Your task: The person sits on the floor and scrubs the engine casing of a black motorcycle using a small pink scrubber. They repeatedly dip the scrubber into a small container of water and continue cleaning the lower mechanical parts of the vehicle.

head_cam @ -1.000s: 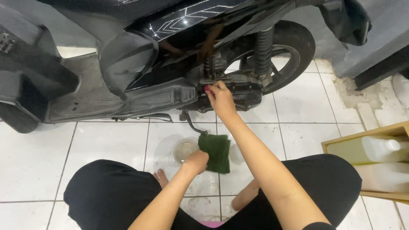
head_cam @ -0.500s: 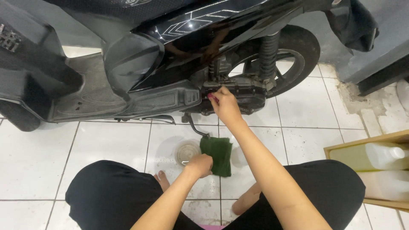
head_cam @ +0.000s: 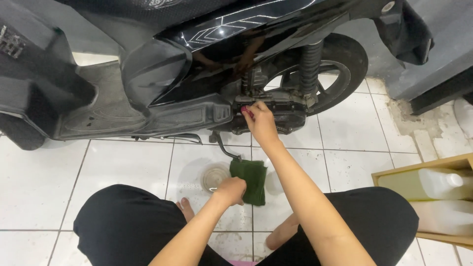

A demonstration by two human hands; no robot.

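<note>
Since the earlier frames, we see little change: our right hand (head_cam: 260, 119) stays up at the engine casing (head_cam: 268, 116) and our left hand (head_cam: 230, 190) stays down on the green cloth (head_cam: 250, 180), while the view has only drifted slightly.

The casing is a dark, dusty metal block low on the black scooter (head_cam: 197, 64), just ahead of the rear wheel (head_cam: 340, 69). Our right fingertips (head_cam: 248, 112) are bunched together against its top edge, pinching something too small to make out. Below it, a bent metal kick lever (head_cam: 224, 146) angles down towards the floor.

The green cloth is soft and thick, folded into a rough rectangle, and hangs from our left hand just above the white tiled floor (head_cam: 123, 167). The left fingers are curled shut on its lower left edge. The cloth lies well below the right hand and just under the lever's tip. Just beside it on the left sits a round, clear, shallow container (head_cam: 213, 177) on the tiles.

The scooter's body panels are glossy black plastic with thin white line graphics; its footboard (head_cam: 103, 113) is matt and ribbed. At the right edge, a pale wooden box (head_cam: 419, 167) holds translucent plastic jugs (head_cam: 443, 182).
</note>
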